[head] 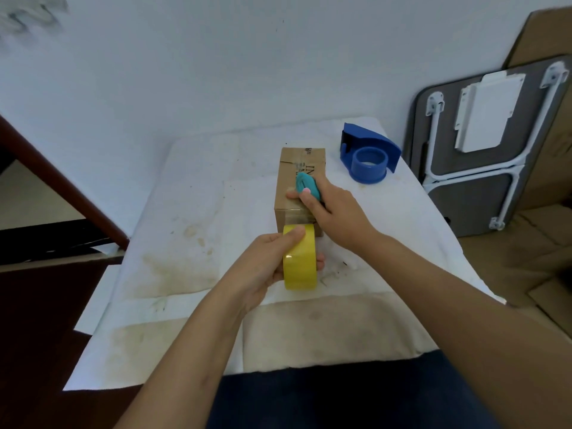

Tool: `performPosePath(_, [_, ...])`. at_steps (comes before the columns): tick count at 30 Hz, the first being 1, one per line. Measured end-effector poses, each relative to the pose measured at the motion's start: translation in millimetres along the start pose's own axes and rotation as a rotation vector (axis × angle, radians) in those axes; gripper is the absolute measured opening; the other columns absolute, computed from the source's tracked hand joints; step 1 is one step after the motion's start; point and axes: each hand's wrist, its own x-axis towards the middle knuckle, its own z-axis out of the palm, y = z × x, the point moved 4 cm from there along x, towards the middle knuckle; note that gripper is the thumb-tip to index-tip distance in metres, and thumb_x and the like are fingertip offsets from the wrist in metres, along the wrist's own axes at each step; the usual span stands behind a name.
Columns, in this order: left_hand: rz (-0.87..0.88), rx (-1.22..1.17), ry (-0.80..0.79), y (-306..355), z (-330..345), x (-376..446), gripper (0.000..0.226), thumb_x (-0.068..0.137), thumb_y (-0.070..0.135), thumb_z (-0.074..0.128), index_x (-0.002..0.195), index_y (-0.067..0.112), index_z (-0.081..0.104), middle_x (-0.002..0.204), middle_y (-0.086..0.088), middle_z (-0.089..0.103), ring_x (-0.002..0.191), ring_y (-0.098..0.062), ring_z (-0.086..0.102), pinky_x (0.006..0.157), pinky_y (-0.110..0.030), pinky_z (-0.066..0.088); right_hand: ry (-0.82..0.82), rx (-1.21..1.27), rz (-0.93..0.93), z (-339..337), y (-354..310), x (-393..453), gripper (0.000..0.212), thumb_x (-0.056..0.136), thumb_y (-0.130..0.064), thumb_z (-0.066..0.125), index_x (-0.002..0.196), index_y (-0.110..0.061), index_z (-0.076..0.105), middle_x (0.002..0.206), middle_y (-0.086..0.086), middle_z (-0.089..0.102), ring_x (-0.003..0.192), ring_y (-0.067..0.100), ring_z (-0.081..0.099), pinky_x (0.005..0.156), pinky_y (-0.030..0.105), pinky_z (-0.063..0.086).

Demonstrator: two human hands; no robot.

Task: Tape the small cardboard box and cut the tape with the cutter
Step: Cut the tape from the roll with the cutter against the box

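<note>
A small cardboard box [297, 168] lies lengthwise at the middle of the white-covered table [192, 212], with clear tape along its top and down its near face. My left hand [266, 267] grips a yellow tape roll [299, 258] just in front of the box's near face. The tape runs from the roll up onto the box. My right hand [334, 212] rests on the box's near top edge and holds a small teal cutter [307, 185], its tip lying on the taped top.
A blue tape dispenser [368, 153] stands at the table's back right. A folded grey table with white legs [483, 144] leans against the wall at right, over cardboard sheets [526, 267]. A dark wooden rail [62, 181] is at left.
</note>
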Motion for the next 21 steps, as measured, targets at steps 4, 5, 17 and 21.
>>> performPosePath(4, [-0.037, 0.004, 0.014, -1.1, 1.6, -4.0, 0.041, 0.098, 0.037, 0.053, 0.114, 0.003, 0.069, 0.094, -0.014, 0.079, 0.084, -0.022, 0.076, 0.082, -0.034, 0.060, -0.029, 0.001, 0.017, -1.0, -1.8, 0.1, 0.030, 0.102, -0.040, 0.037, 0.115, -0.016, 0.050, 0.098, -0.031, 0.065, 0.078, -0.014, 0.060, 0.062, 0.006, 0.044])
performPosePath(5, [-0.052, 0.012, 0.005, 0.0, 2.0, -5.0, 0.041, 0.098, 0.037, 0.053, 0.113, 0.003, 0.069, 0.094, -0.014, 0.079, 0.084, -0.022, 0.077, 0.080, -0.032, 0.061, -0.028, 0.009, 0.015, -0.8, -2.0, 0.0, 0.030, 0.102, -0.040, 0.037, 0.116, -0.017, 0.049, 0.103, -0.026, 0.068, 0.082, -0.008, 0.062, 0.066, 0.010, 0.048])
performPosePath(17, [-0.229, -0.046, -0.002, -7.8, 10.0, -13.7, 0.050, 0.093, 0.047, 0.058, 0.115, 0.003, 0.065, 0.095, -0.019, 0.078, 0.077, -0.025, 0.076, 0.075, -0.037, 0.063, 0.006, 0.066, 0.033, 0.9, -2.7, -1.1, 0.030, 0.101, -0.042, 0.037, 0.114, -0.019, 0.050, 0.110, -0.016, 0.072, 0.090, 0.008, 0.067, 0.077, 0.039, 0.057])
performPosePath(21, [-0.164, 0.060, 0.147, -11.2, 9.5, -11.8, 0.053, 0.086, 0.053, 0.064, 0.118, 0.012, 0.056, 0.109, -0.013, 0.072, 0.088, -0.023, 0.073, 0.074, -0.035, 0.062, 0.001, 0.088, 0.042, 0.0, -5.0, -2.4, 0.030, 0.101, -0.041, 0.038, 0.114, -0.018, 0.051, 0.111, -0.015, 0.071, 0.092, 0.009, 0.067, 0.079, 0.040, 0.056])
